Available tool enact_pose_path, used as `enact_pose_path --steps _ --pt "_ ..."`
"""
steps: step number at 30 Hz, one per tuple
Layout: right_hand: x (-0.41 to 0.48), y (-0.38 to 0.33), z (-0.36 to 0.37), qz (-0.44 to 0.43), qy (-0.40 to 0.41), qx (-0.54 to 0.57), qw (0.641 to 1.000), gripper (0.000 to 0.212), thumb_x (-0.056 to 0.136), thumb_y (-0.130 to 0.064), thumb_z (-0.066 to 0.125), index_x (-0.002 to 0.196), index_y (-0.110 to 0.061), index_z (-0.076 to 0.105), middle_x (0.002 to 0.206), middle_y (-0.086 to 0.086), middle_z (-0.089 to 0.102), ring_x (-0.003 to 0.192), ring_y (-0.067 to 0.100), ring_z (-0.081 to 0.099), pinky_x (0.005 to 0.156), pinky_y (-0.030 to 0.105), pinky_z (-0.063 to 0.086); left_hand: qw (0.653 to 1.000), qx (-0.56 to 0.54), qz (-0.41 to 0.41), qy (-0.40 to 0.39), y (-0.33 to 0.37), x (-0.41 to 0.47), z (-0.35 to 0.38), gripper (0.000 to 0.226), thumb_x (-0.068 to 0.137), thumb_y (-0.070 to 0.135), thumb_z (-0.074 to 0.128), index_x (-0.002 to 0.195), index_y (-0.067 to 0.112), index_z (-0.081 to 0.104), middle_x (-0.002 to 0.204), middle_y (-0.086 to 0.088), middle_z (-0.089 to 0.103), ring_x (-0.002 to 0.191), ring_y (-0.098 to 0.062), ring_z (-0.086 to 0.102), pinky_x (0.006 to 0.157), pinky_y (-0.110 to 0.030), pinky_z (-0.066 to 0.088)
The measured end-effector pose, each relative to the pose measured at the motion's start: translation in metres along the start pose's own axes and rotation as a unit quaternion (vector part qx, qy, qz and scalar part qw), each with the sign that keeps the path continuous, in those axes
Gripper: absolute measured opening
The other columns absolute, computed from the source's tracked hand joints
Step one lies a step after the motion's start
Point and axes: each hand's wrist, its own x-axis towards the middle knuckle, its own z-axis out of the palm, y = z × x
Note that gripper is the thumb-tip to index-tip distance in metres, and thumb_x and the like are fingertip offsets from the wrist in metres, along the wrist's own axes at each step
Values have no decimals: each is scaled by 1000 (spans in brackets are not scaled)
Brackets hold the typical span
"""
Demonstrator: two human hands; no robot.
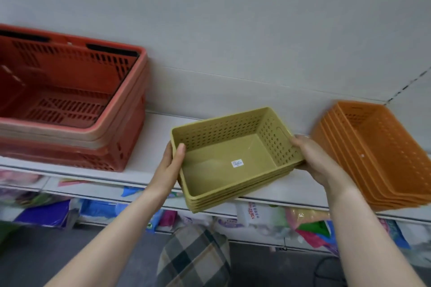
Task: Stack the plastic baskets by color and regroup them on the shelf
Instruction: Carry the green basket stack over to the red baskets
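I'm looking down at a white shelf (210, 123) where both hands are gripping a nested stack of green baskets (235, 158) — the left hand (171, 163) is clasping the near-left corner with its thumb hooked over the rim, and the right hand (312, 158) is wrapping around the right end, fingers underneath. The stack is sitting tilted at the shelf's front edge, partly overhanging it (a small white label is showing on the floor of the top basket). Just to the right, an orange stack (373, 154) of the same kind is lying on the shelf, close beside my right hand. Well off to the left, larger red shopping baskets (70, 100) are sitting nested — black handles are showing at their far rim.
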Motion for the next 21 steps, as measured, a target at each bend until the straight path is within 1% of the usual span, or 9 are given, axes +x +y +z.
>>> enact_pose_path --steps 2,4,6,9,11,13,16,18,21 --pt "-2 6 -2 5 -25 -6 1000 31 100 -37 42 116 -21 65 107 7 73 95 22 67 82 40 53 1000 -6 -4 -17 -10 -14 -4 67 77 78 44 139 53 37 136 25 53 123 3 50 103 -37 41" --pt "-2 5 -2 -1 -34 -32 999 26 99 -40 47 114 -27 63 105 2 73 94 20 68 78 37 54 998 -23 -31 -44 -9 -22 -6 53 84 66 54 134 55 40 128 23 60 115 -3 59 90 -34 51" --pt "1 -2 1 -15 -43 -71 996 20 97 -32 54 116 -30 61 101 -3 72 91 18 69 75 35 55 997 -19 -61 -49 -7 -25 -8 39 89 47 59 127 52 47 115 20 67 103 -6 66 77 -31 55" --pt "6 -10 7 3 -51 -112 992 32 96 -17 52 126 -30 54 106 2 70 92 25 69 76 40 59 999 7 -44 -13 -1 -23 -8 30 92 34 60 122 40 57 107 11 73 97 -11 69 77 -34 56" --pt "3 -17 10 26 -58 -125 990 33 96 -14 49 127 -26 50 109 8 68 92 30 70 71 45 61 999 10 -39 23 6 -15 -8 30 90 39 61 118 30 63 109 1 73 97 -18 70 84 -39 57" --pt "-4 -18 12 48 -78 -132 987 24 97 -13 49 120 -17 53 104 12 70 85 30 72 57 39 61 996 -46 -47 53 14 -1 -13 48 85 56 59 114 19 69 109 -6 74 100 -22 69 90 -39 55" --pt "-25 -12 25 50 -80 -125 988 16 93 -14 54 106 -10 61 91 12 74 75 26 74 53 35 60 987 -151 -35 36 23 14 -22 53 95 55 42 109 13 72 106 -8 74 95 -18 70 79 -29 54" --pt "-24 -3 32 50 -51 -92 993 41 81 -25 60 117 -6 56 101 15 71 79 30 74 54 37 60 994 -95 -9 47 23 14 -19 53 86 53 57 123 16 65 115 -8 71 95 -16 68 74 -24 51" --pt "-19 -1 37 49 -23 -89 995 73 76 -56 58 130 -8 45 114 15 67 89 31 72 67 43 62 987 -15 2 163 12 6 -5 69 80 38 75 139 15 48 122 -5 65 102 -15 61 75 -16 45"
